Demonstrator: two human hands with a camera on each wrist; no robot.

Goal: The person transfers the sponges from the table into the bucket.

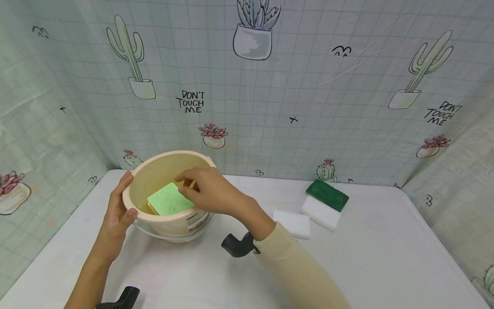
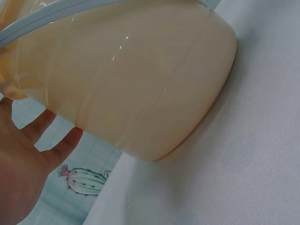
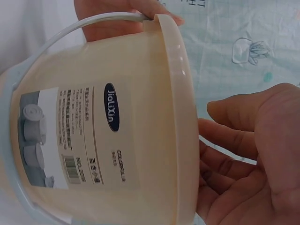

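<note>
A cream plastic bucket (image 1: 173, 227) stands on the table, with a light green sponge (image 1: 170, 200) inside it and a bit of yellow showing below that sponge. My left hand (image 1: 115, 216) holds the bucket's left side, thumb on the near rim and fingers round the outer wall. In the left wrist view, the fingertips of the left hand (image 2: 23, 159) touch the wall. Over the bucket's right rim reaches my right hand (image 1: 212, 189), its fingers loosely bent and thumb apart, with nothing seen between them. The right wrist view shows the bucket's printed label (image 3: 70, 138); the rim hides some fingertips.
To the right on the white table (image 1: 370, 257) lie a white sponge (image 1: 292, 223), another white sponge (image 1: 321, 212) and a dark green scouring pad (image 1: 327, 195). The bucket's pale handle (image 2: 56, 14) hangs down. Patterned cloth (image 1: 254, 94) encloses the back and sides.
</note>
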